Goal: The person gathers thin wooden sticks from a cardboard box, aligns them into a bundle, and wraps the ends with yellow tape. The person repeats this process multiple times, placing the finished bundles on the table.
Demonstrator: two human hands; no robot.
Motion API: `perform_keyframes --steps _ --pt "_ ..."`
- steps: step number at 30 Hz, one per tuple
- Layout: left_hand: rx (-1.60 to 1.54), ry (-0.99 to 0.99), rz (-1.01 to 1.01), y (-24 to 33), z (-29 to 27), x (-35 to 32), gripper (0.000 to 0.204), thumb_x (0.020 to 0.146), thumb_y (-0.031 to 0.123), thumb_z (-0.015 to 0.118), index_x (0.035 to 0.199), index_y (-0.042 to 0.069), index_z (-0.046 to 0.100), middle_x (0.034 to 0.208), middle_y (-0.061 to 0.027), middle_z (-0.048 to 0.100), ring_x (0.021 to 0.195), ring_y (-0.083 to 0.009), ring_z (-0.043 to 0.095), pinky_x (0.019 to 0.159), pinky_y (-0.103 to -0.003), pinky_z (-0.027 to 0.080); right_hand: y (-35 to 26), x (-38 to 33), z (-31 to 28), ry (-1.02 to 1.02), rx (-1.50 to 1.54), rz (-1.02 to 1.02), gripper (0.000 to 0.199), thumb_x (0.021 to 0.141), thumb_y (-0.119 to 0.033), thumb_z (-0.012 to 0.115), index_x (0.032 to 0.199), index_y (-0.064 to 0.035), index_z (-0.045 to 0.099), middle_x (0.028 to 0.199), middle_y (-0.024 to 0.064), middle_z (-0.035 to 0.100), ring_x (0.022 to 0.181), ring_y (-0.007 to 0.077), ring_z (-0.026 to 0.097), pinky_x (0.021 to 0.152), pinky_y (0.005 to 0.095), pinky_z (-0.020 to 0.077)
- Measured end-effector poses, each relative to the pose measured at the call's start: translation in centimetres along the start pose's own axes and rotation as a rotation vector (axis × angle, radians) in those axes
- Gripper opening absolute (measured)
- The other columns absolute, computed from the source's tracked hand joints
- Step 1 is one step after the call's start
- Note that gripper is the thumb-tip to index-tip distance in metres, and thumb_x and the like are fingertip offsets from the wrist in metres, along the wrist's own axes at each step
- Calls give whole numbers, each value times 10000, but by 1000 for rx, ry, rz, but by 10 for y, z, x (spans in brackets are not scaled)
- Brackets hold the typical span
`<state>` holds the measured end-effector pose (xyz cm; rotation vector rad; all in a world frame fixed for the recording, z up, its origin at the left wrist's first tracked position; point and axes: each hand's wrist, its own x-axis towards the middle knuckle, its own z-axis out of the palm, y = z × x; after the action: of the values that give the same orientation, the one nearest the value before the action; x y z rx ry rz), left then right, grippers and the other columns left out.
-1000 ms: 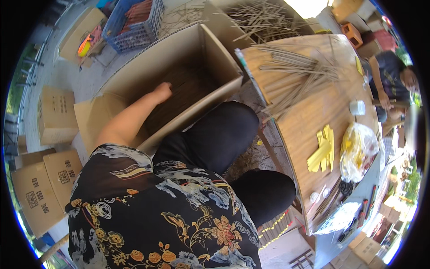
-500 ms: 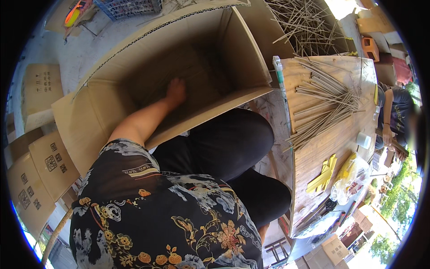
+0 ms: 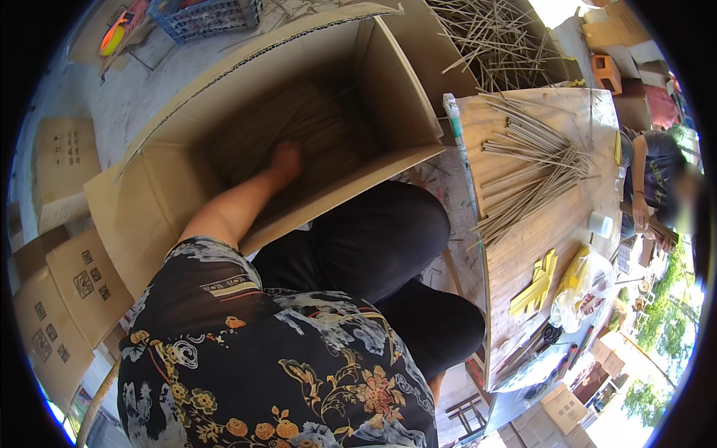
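Note:
My left hand reaches down inside a large open cardboard box beside my legs. It is at or just above thin brown sticks lying in the dim bottom. Its fingers point away into the shadow, so whether they grip any stick cannot be seen. My right hand is out of view.
On the wooden table at right lie a fanned bundle of sticks, yellow strips, a plastic bag and a white cup. Another box holds tangled sticks. A blue crate stands behind. Another person works beyond the table.
My left hand has shifted slightly lower in the picture inside the box. The view has moved a little, and more of the sticks at the bottom show.

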<state>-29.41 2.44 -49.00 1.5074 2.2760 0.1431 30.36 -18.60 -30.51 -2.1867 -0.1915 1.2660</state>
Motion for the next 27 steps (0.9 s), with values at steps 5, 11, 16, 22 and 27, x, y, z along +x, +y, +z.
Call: perform_keyframes --steps 5,11,16,22,27 --pt "-163 -1 -13 -3 -3 -1 298 646 108 579 930 28 546 957 -218 542 909 -374 525 812 -450 435 -2 1 -1 -5 14 -18 242 741 -96 530 956 10 496 833 109 545 698 193 524 583 294 424" --pt "-259 25 -18 2 -20 -6 337 649 85 565 983 45 542 1000 -210 539 954 -376 517 830 -443 430 -3 0 -4 -16 25 -45 268 754 -114 532 987 15 501 869 116 555 735 202 539 619 299 440" --pt "-239 -34 -15 -10 -12 2 366 654 112 583 1008 32 542 1038 -212 536 994 -364 503 849 -417 419 -4 -1 -7 -25 36 -74 290 765 -130 535 1012 19 506 899 121 564 767 209 551 649 304 454" --pt "-299 52 31 -4 -26 -2 298 653 119 582 938 33 571 1005 -210 540 963 -364 516 827 -421 429 -1 -4 -7 -29 55 -97 317 778 -148 537 1043 24 511 935 127 574 804 218 566 686 309 469" --pt "-327 174 138 -11 -38 -8 277 653 129 584 914 34 572 968 -215 546 932 -370 525 798 -431 436 -2 -5 -7 -45 60 -118 340 788 -163 540 1069 29 516 965 133 582 835 225 578 716 314 483"
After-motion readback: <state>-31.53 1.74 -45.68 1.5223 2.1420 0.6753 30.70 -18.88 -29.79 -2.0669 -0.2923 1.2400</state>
